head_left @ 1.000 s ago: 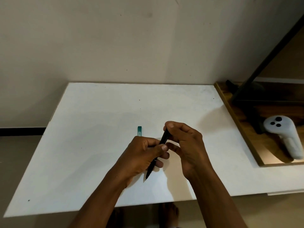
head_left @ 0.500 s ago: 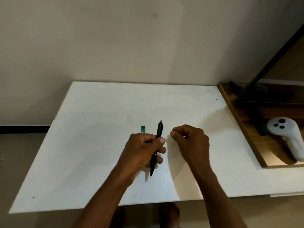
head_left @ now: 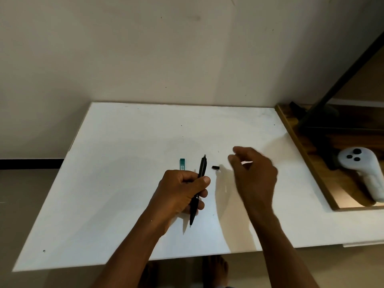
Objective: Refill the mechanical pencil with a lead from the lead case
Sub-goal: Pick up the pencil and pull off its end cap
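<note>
My left hand (head_left: 182, 192) grips a black mechanical pencil (head_left: 198, 188) around its middle, tip pointing down toward me and the uncapped back end up. A small black cap (head_left: 215, 167) lies on the white table (head_left: 124, 183) just right of the pencil's top. My right hand (head_left: 252, 173) hovers right of the cap, blurred, fingers loosely apart and nothing visible in them. The slim teal lead case (head_left: 182, 164) lies flat on the table just left of the pencil's top end.
A wooden tray (head_left: 307, 161) lies at the table's right edge with a white controller (head_left: 361, 169) on it. A dark slanted bar (head_left: 340, 80) rises from the tray toward the upper right. A plain wall runs behind the table.
My right hand pulled the cap off the pencil's back end, set it on the table and moved away to the right. The left hand still holds the pencil.
</note>
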